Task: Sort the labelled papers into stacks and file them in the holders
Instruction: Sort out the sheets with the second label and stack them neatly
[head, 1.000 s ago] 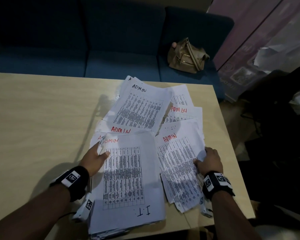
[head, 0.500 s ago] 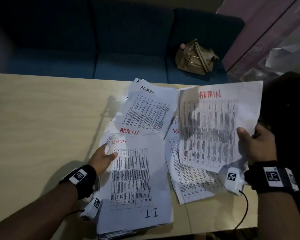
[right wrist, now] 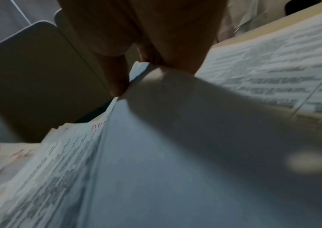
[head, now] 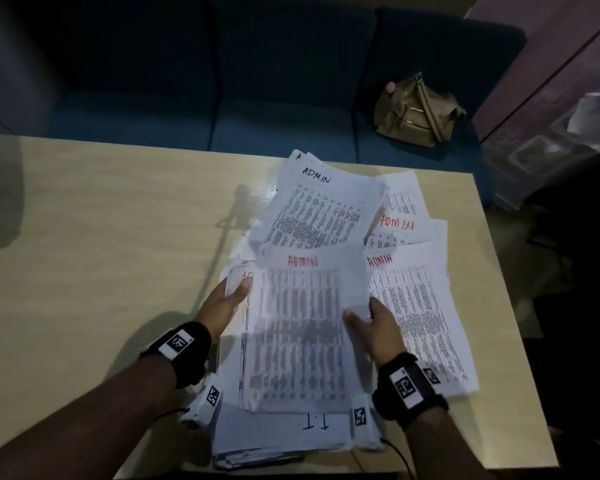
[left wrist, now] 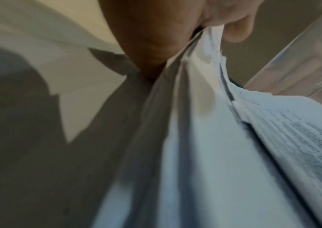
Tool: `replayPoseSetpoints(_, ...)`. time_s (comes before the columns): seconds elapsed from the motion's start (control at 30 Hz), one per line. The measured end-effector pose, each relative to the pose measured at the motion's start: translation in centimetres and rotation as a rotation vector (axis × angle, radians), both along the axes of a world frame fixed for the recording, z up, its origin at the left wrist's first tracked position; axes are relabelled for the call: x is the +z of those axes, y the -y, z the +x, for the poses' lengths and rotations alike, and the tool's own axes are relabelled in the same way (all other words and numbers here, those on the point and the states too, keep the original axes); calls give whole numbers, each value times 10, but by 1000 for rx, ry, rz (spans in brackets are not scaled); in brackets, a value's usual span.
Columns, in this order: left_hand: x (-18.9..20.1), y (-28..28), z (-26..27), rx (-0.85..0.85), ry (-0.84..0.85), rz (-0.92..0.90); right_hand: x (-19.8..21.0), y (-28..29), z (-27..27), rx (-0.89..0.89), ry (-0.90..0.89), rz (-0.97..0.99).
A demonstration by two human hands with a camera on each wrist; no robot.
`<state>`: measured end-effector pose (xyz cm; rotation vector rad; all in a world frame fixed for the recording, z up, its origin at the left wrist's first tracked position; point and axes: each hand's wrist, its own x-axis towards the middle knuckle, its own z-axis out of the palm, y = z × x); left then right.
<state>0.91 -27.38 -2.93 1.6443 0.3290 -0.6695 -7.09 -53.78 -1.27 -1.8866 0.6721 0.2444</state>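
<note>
A thick paper stack (head: 312, 431) marked "I.T" at its near end lies at the table's front edge. My left hand (head: 231, 297) pinches its far-left corner, thumb on top; in the left wrist view the left hand (left wrist: 210, 30) has the sheet edges between thumb and fingers. My right hand (head: 369, 320) pinches the right edge of a blurred sheet labelled ADMIN in red (head: 298, 334), which hangs just over the stack. The right wrist view shows the right hand (right wrist: 132, 72) on that sheet (right wrist: 175, 154). Loose ADMIN sheets (head: 326, 213) lie fanned behind and to the right (head: 416, 313).
The wooden table (head: 101, 237) has bare surface on its left half. A blue sofa (head: 274, 81) stands behind it with a tan handbag (head: 416, 112) on the seat. Dark clutter and boxes fill the floor on the right. No holders are in view.
My right hand picked an ADMIN sheet from the right pile, raised it, then carried it left and down over the near stack. The left hand kept its grip on the stack's corner.
</note>
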Motion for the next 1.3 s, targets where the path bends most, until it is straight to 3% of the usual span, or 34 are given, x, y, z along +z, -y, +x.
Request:
replayPoseSetpoints(0.1,11,5,-6,-99,63,77,7,-8,6,256,-138,-115)
replayPoseSetpoints(0.17,10,5,-8,-133,114,157,16,-4,15,325,-181,-188)
replayPoseSetpoints(0.27,11,4,-10,-118,105,131,24,8,31,110,-115,-203)
replayPoseSetpoints(0.33,10,5,-10,-140,119,120,24,10,44,99,-66,-216)
replayPoseSetpoints(0.47,5,6,-11,-334,220,31,10,-3,60,437,-139,-403)
replayPoseSetpoints(0.57,9,8,-9,-408,248,33,0,-11,59,503,-150,-532)
replayPoseSetpoints(0.7,4,7,-7,-397,224,-30,-4,-18,52,578,-136,-578)
replayPoseSetpoints(0.8,3,9,-7,-332,240,10,0,-9,55,746,-79,-644)
replayPoseSetpoints(0.87,2,11,-7,-352,284,79,-1,12,58,562,-48,-602)
replayPoseSetpoints(0.93,-2,10,-8,-390,306,121,-4,41,56,205,1,-576)
replayPoseSetpoints(1.07,-9,5,-7,-373,280,141,-9,102,31,-154,-265,-723)
replayPoseSetpoints(1.17,-10,5,-7,-363,288,144,-14,123,10,-217,-368,-678)
replayPoseSetpoints(1.3,-20,1,-5,-305,307,124,-21,129,2,-167,-327,-705)
